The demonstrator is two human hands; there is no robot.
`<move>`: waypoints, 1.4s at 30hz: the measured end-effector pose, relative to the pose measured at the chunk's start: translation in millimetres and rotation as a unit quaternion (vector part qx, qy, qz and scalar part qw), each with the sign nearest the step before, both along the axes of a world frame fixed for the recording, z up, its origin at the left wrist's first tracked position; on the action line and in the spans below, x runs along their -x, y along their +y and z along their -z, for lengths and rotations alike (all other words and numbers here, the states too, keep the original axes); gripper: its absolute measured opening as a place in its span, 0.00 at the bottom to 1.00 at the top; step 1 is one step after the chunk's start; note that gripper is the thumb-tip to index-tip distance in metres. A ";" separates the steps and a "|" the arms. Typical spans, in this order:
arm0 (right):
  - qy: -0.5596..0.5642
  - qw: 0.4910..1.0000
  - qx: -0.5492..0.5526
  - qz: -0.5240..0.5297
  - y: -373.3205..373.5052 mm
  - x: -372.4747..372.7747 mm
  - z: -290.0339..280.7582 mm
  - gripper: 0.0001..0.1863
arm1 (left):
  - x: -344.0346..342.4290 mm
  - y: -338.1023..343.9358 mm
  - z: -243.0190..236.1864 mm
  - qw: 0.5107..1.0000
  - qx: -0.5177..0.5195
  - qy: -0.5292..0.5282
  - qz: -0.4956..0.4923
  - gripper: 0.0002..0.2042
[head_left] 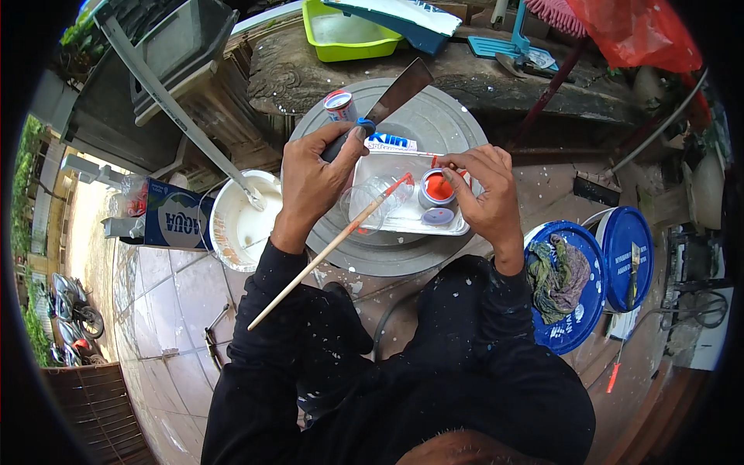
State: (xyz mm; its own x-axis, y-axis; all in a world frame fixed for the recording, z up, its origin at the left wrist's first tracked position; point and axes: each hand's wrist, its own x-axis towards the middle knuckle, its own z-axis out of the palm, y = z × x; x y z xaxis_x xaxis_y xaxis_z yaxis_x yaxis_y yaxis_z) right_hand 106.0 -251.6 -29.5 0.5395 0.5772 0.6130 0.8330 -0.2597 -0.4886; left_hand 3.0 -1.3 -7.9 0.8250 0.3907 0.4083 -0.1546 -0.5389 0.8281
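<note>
My left hand is closed round the handle of a putty knife, its broad dark blade pointing up and away. My right hand is at a small can of red-orange paint, thumb and forefinger drawn together over its rim; what they pinch is too small to make out. Beside the can lies a small grey lid. A wooden stick with a red-painted tip rests across a clear plastic cup. Cup and can are in a white tray. Beyond my left hand stands another small can.
Everything sits on a round grey stand. Left of it is a white bucket with a long-handled brush inside, next to a blue box. Blue-lidded buckets stand right, one carrying a crumpled rag. Behind is a yellow-green basin.
</note>
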 end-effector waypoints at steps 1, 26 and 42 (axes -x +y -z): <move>-0.025 0.999 -0.004 0.025 0.7 0.1 0.2 0.06 | -0.4 -0.4 -0.1 1.000 0.000 -0.003 0.000 0.14; 0.012 0.999 0.044 -0.014 -5.4 0.6 -2.3 0.06 | 0.3 0.0 0.7 1.000 -0.013 0.000 0.001 0.14; -0.066 0.997 0.033 0.013 -2.5 2.0 -2.4 0.08 | 0.0 -1.0 0.4 1.000 -0.011 -0.001 0.003 0.14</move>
State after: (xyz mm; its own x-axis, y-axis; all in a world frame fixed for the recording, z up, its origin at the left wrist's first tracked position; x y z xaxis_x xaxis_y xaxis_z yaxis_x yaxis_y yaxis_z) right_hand 104.0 -254.2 -27.1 0.4719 0.6051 0.6412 0.8815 -0.3109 -0.3554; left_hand 3.0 -2.3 -8.4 0.8263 0.3766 0.4188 -0.1599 -0.5562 0.8155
